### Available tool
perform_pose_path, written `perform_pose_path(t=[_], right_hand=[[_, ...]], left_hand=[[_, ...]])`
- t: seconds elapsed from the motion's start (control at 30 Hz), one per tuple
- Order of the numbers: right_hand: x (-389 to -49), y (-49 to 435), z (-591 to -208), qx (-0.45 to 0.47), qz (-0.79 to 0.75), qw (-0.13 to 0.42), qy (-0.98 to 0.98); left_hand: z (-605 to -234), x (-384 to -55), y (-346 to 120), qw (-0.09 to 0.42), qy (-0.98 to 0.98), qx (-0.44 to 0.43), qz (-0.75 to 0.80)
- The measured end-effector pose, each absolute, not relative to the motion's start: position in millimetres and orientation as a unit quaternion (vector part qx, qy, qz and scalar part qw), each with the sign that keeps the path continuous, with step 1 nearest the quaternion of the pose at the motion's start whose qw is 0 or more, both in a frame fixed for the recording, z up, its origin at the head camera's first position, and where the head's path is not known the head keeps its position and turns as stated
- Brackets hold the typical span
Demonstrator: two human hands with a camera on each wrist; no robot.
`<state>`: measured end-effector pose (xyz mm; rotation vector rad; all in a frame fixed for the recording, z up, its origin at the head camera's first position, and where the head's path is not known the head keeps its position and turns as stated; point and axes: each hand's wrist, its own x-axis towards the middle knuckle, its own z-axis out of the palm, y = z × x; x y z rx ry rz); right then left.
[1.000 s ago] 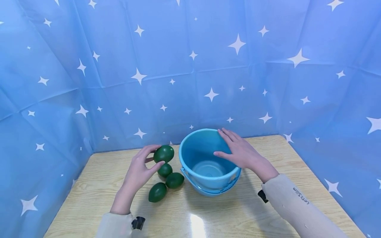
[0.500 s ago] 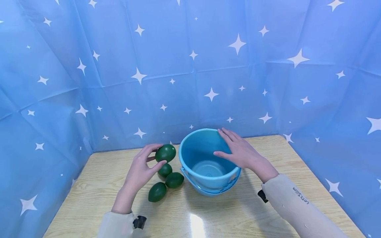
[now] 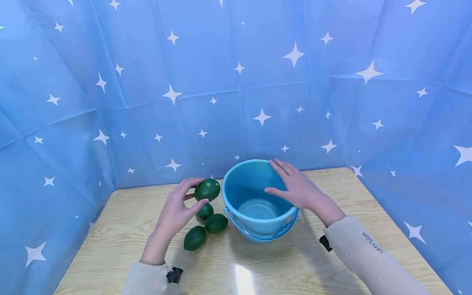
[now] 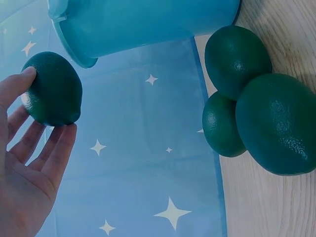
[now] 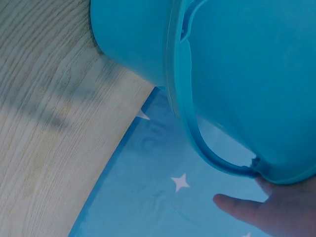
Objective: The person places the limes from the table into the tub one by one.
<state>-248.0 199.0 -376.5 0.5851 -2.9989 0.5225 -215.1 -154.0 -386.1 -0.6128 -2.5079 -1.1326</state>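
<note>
My left hand [image 3: 178, 207] pinches a dark green lime [image 3: 207, 190] between thumb and fingertips, raised above the table just left of the bucket's rim. In the left wrist view, the thumb lies on one side of this lime [image 4: 53, 89] and the fingers support it from beneath. A light blue bucket [image 3: 254, 223] stands upright, and its visible inside holds nothing. On its right rim rests my right hand [image 3: 300, 189], fingers extended and thumb spread over the opening. The right wrist view shows part of that hand [image 5: 286, 210] at the rim, much of it cut off.
Three more limes lie together left of the bucket: a rear lime [image 3: 204, 211], a right lime [image 3: 216, 223] and a front lime [image 3: 195, 238]. The bucket's handle [image 3: 269, 237] hangs down in front. A starry blue curtain [image 3: 206, 102] backs the wooden table [image 3: 121, 237].
My left hand has shifted slightly right with the lime, closer to the bucket's rim. The right hand, the bucket and the limes on the table have stayed put.
</note>
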Motion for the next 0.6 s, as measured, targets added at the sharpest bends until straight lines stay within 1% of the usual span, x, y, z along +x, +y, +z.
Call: perform_pose_path(t=[0.6], right_hand=[[-248.1, 199.1, -376.1, 0.189, 0.169, 0.022, -0.967]], left_hand=[[-383.5, -214.6, -145.9, 0.161, -0.868, -0.232, -0.409]])
